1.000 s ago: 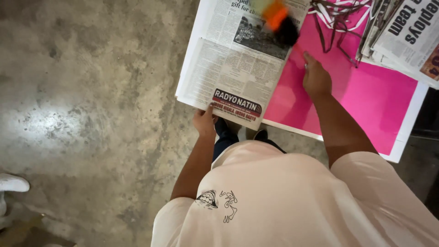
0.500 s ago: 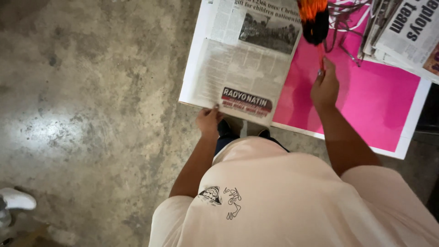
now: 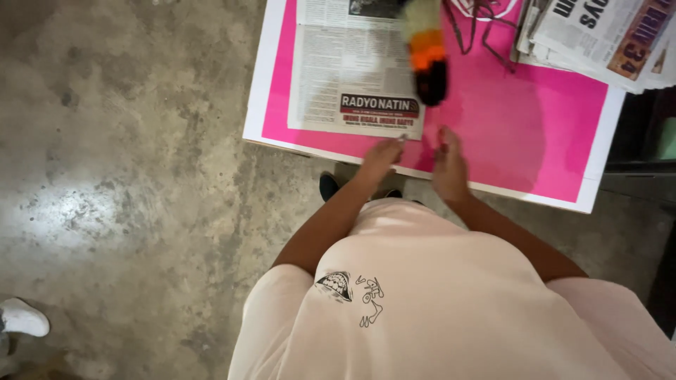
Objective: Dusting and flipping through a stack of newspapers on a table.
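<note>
The left hand (image 3: 380, 156) lies flat and open on the near edge of the pink sheet (image 3: 521, 127), its fingertips touching the bottom corner of the newspaper page (image 3: 352, 77); it grips nothing. The right hand (image 3: 449, 163) rests just beside it, fingers loosely spread on the pink surface, also holding nothing. Just beyond the right hand lies a blurred fluffy object (image 3: 427, 53) banded cream, orange and black, overlapping the newspaper's right edge. Farther back on the sheet sits a tangle of dark wire (image 3: 486, 32), and a stack of folded newspapers (image 3: 598, 39) covers the far right corner. The sheet's white border hangs over a polished concrete floor (image 3: 127, 176). A white shoe (image 3: 22, 317) shows at lower left.
</note>
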